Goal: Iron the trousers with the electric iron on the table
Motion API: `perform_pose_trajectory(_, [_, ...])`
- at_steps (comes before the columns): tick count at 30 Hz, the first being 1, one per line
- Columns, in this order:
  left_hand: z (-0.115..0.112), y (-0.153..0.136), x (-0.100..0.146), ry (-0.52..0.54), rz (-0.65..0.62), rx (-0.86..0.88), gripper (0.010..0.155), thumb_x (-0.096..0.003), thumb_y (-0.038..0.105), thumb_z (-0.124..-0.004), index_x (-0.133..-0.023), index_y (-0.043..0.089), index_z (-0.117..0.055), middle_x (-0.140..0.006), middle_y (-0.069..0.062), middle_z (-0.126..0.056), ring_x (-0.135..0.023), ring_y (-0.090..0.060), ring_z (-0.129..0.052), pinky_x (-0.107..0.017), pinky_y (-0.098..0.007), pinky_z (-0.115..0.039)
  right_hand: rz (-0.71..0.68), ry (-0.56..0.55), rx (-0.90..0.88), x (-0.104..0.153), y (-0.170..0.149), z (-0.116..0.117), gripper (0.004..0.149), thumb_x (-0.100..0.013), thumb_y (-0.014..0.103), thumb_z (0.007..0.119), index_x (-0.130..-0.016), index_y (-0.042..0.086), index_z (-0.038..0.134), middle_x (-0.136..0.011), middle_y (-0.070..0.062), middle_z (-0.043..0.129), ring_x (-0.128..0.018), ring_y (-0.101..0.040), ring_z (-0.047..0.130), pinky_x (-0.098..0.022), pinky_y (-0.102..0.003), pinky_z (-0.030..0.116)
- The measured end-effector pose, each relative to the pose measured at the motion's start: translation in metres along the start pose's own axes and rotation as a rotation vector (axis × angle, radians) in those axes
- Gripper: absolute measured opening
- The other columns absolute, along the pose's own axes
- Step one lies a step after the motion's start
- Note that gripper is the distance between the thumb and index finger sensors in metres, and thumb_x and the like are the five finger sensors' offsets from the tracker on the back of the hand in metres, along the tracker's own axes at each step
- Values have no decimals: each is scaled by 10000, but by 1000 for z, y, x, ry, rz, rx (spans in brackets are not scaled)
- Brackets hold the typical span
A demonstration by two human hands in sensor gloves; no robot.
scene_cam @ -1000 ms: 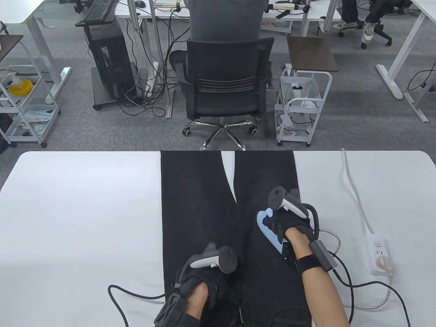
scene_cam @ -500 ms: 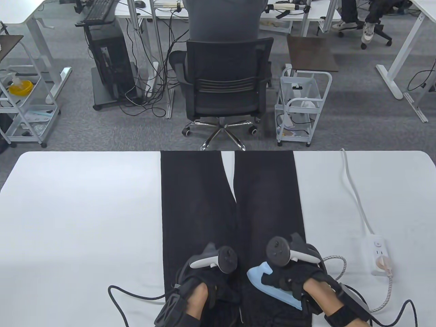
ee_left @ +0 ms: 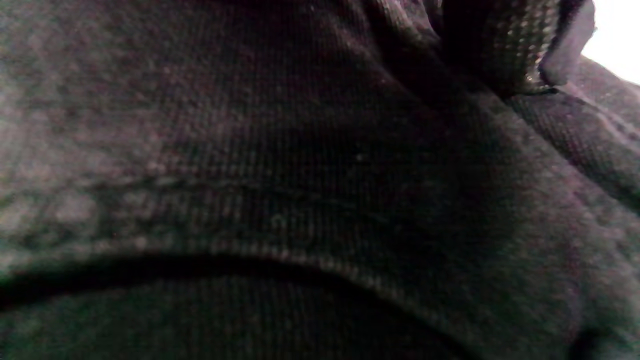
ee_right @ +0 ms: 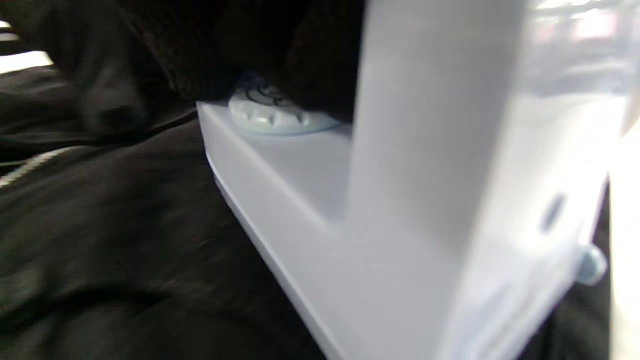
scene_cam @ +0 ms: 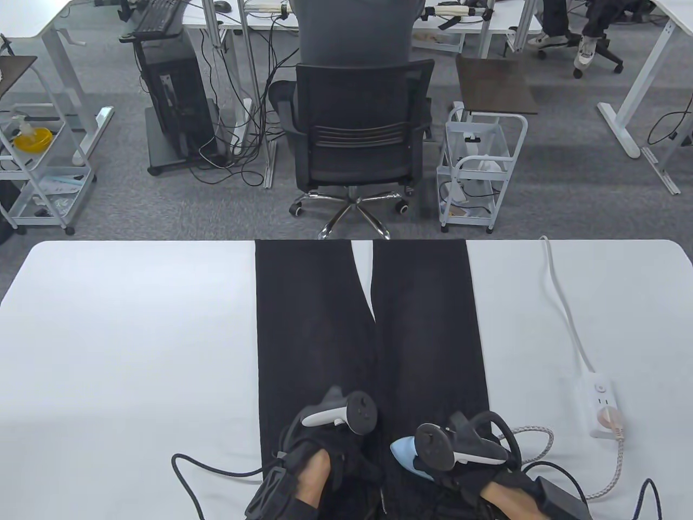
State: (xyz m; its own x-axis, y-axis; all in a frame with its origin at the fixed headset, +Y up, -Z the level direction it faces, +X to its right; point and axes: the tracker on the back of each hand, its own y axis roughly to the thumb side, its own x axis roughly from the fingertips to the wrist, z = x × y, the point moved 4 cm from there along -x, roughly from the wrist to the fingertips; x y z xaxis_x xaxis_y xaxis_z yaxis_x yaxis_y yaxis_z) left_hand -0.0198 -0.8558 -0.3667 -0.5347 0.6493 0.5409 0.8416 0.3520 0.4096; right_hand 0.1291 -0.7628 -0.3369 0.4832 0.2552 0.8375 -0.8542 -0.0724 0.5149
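So the black trousers are laid flat down the middle of the white surface, legs pointing away, and the light blue iron sits on the right leg close to the near edge, nose pointing away and a bit left. The right hand has its grip wrapped around the iron's handle (the right wrist view shows the pale body and dial right under the dark glove), while the left hand rests on the left leg near the waist, but honestly I can't tell if its grip is spread or curled. Over on the right there's a white power strip with the braided cord looping back toward the iron.
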Motion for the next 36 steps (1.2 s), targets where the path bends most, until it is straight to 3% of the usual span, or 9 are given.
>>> perform_pose_trajectory(7, [0, 1, 0, 1, 4, -6, 1204, -495, 662, -798, -1101, 162, 115, -1033, -272, 273, -839, -647, 239, -456, -893, -37, 155, 10, -97, -70, -47, -14, 473, -564, 474, 797, -829, 90, 718, -448, 64, 929, -273, -114, 974, -362, -473, 890])
perform_pose_trajectory(9, [0, 1, 0, -2, 2, -8, 1203, -497, 662, -794, -1099, 159, 118, -1030, -275, 276, -836, -648, 241, -453, -894, -36, 213, 39, -53, -94, -63, -18, 475, -560, 478, 794, -828, 93, 720, -446, 68, 929, -271, -109, 974, -360, -469, 893])
perform_pose_trajectory(13, [0, 2, 0, -5, 3, -16, 1203, -496, 664, -790, -1096, 155, 120, -1028, -278, 275, -835, -652, 238, -454, -895, -41, 336, -11, -49, -124, -93, -26, 472, -556, 482, 789, -825, 101, 714, -448, 73, 928, -277, -109, 976, -366, -470, 894])
perform_pose_trajectory(18, [0, 2, 0, -6, 2, -19, 1203, -496, 665, -788, -1095, 154, 120, -1027, -281, 274, -834, -654, 236, -453, -896, -44, 484, 29, -188, -149, -137, -24, 489, -552, 492, 779, -834, 97, 718, -451, 77, 930, -278, -104, 975, -362, -468, 894])
perform_pose_trajectory(21, [0, 3, -1, -8, 1, -19, 1202, -496, 665, -789, -1094, 153, 120, -1025, -283, 274, -832, -653, 235, -451, -896, -45, 471, 101, -403, -152, -149, -17, 467, -570, 457, 801, -831, 80, 709, -445, 51, 922, -262, -130, 961, -363, -483, 874])
perform_pose_trajectory(27, [0, 3, -1, -8, 6, -22, 1203, -494, 674, -787, -1092, 159, 121, -1024, -277, 273, -833, -650, 233, -455, -894, -48, 369, 214, -444, -143, -134, -11, 453, -583, 438, 786, -832, 72, 686, -453, 46, 921, -271, -126, 969, -381, -475, 873])
perform_pose_trajectory(34, [0, 3, -1, -3, 10, -13, 1204, -493, 678, -787, -1093, 168, 123, -1031, -264, 275, -842, -637, 239, -462, -888, -38, 140, 309, -548, -93, -97, 4, 447, -581, 424, 798, -827, 65, 697, -444, 37, 927, -259, -130, 970, -372, -473, 873])
perform_pose_trajectory(36, [0, 2, -1, -2, 16, -18, 1204, -492, 680, -788, -1095, 169, 121, -1035, -262, 270, -849, -636, 233, -469, -888, -43, 113, 316, -503, -80, -88, 6, 446, -579, 423, 803, -824, 63, 703, -441, 34, 929, -254, -132, 970, -369, -474, 871])
